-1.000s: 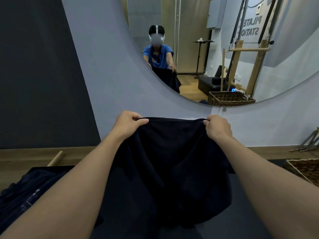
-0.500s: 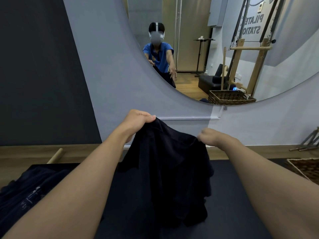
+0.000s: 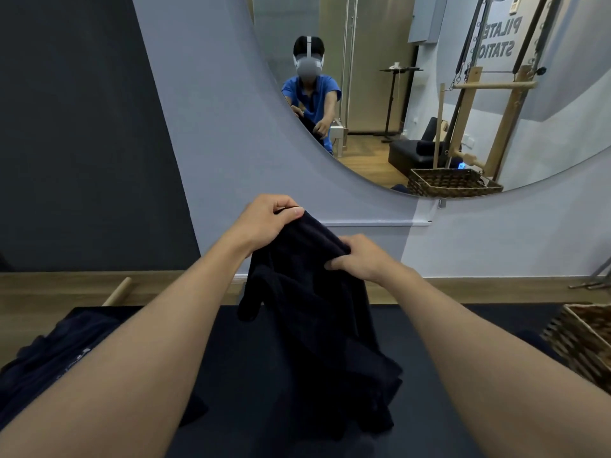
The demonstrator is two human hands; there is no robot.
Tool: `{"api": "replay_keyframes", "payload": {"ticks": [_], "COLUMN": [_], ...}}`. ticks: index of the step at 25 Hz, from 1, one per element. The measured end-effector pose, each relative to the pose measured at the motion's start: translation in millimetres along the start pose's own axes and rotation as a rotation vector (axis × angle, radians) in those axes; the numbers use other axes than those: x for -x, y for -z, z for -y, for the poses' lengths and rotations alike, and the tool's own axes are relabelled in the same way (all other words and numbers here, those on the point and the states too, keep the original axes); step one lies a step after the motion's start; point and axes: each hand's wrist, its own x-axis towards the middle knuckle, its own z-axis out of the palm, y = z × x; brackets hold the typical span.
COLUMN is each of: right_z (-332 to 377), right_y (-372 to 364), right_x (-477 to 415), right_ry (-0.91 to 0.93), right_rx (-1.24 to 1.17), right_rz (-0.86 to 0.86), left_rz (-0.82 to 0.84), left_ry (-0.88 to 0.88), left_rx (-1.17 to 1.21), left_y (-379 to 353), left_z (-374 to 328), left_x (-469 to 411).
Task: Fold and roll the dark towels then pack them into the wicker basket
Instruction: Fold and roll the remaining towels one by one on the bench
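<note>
A dark towel (image 3: 314, 325) hangs bunched in the air over a dark padded surface (image 3: 251, 375). My left hand (image 3: 267, 219) pinches its top corner, held high. My right hand (image 3: 360, 259) grips the towel's upper edge just right of and below the left hand, fingers curled into the cloth. The towel's lower part drapes onto the padded surface. The wicker basket (image 3: 582, 338) stands at the right edge, only partly in view. More dark towels (image 3: 56, 361) lie in a heap at the lower left.
A large round mirror (image 3: 429, 94) on the pale wall ahead reflects a person, a second view of the basket and wooden exercise frames. A wooden pole (image 3: 117, 292) lies on the wood floor at left. Metal legs (image 3: 595, 279) show at far right.
The towel was stretched wide between both hands. My right hand let go of the far corner, moved left and took hold close to my left hand, so the towel now hangs bunched.
</note>
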Motion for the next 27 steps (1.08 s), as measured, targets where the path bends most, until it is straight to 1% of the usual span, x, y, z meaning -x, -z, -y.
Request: {"api": "replay_keyframes", "payload": {"ticks": [1,3,5,6,8,10,12,13,15,16,17,19,20,21,22,24,25,26,27], "right_z": [1.5,7.5,17.0,22.0,34.4,46.7,54.3,55.3,54.2,55.0,57.3,65.6,69.7,71.5,70.1,56.3,45.8,35.2,25.2], "right_y": [3.6,13.4,27.8,35.1,50.6,66.5,77.2,81.0,86.8,88.9,91.8,96.9,97.7,96.7,93.7,83.4,78.1,74.4,73.3], "right_x": [1.4,2.8,2.1,1.1,0.9,3.1,8.0,10.1,14.3,16.6,18.7,22.1,24.7,26.7,27.3,28.6,29.0,30.1,31.8], "right_ry": [-0.004,-0.01,0.02,0.043,0.082,0.12,0.146,0.15,0.15,0.153,0.152,0.138,0.127,0.113,0.094,0.055,0.041,0.027,0.013], "right_rx": [-0.044,-0.169,-0.143,-0.096,-0.002,0.094,0.183,0.216,0.24,0.222,0.197,0.202,0.218,0.209,0.179,0.161,0.177,0.187,0.183], "right_rz": [-0.045,-0.145,-0.215,-0.244,-0.325,-0.37,-0.358,-0.365,-0.432,-0.47,-0.493,-0.477,-0.441,-0.382,-0.305,-0.189,-0.166,-0.157,-0.15], "left_rz": [-0.008,0.036,0.063,0.03,-0.141,-0.308,-0.344,-0.319,-0.219,-0.155,-0.089,-0.011,-0.033,-0.091,-0.178,-0.364,-0.449,-0.525,-0.567], "left_ry": [0.0,0.019,0.034,0.02,-0.044,-0.096,-0.145,-0.169,-0.196,-0.187,-0.165,-0.097,-0.06,-0.024,0.011,0.078,0.114,0.187,0.287], "left_rx": [-0.012,-0.088,-0.266,-0.346,-0.429,-0.376,-0.307,-0.276,-0.211,-0.242,-0.327,-0.466,-0.465,-0.424,-0.388,-0.399,-0.401,-0.392,-0.38], "left_y": [4.7,11.6,17.3,19.8,26.2,32.9,39.0,40.9,39.5,36.4,32.6,25.8,25.6,28.5,32.5,41.3,48.0,57.8,69.9], "left_z": [0.0,-2.2,-1.6,-3.0,-14.2,-34.6,-51.4,-55.5,-60.1,-58.7,-53.8,-39.2,-32.7,-27.8,-26.1,-24.7,-20.2,-13.1,-2.6], "left_x": [0.4,4.4,6.0,4.5,-1.0,-5.0,-5.0,-3.4,7.1,13.4,16.4,18.1,18.2,18.2,18.2,19.3,19.9,22.1,23.9]}}
